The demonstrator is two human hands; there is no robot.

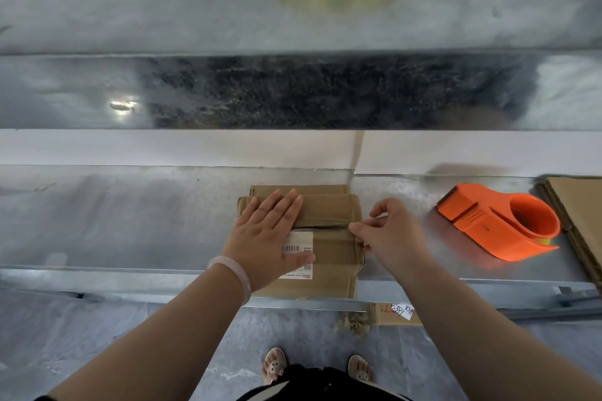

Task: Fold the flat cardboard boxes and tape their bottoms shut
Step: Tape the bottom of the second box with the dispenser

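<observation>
From the head view, the box (329, 238) lies on the near edge of the metal table (130, 221), right in front of you, its flaps folded shut and facing up. Your left hand (267, 238) lies flat on the box's left half, fingers straight and spread, thumb across a white label (298, 249); a pale bracelet (233, 273) sits on that wrist. A glossy strip of tape (325, 222) runs along the seam between the flaps. Your right hand (387, 238) is curled, with fingertips and thumb pinching the box's right edge where the tape ends. To the right, apart from the box, an orange dispenser (498, 225) rests on the table, and flat cardboard (580, 221) lies just beyond it at the right edge.
</observation>
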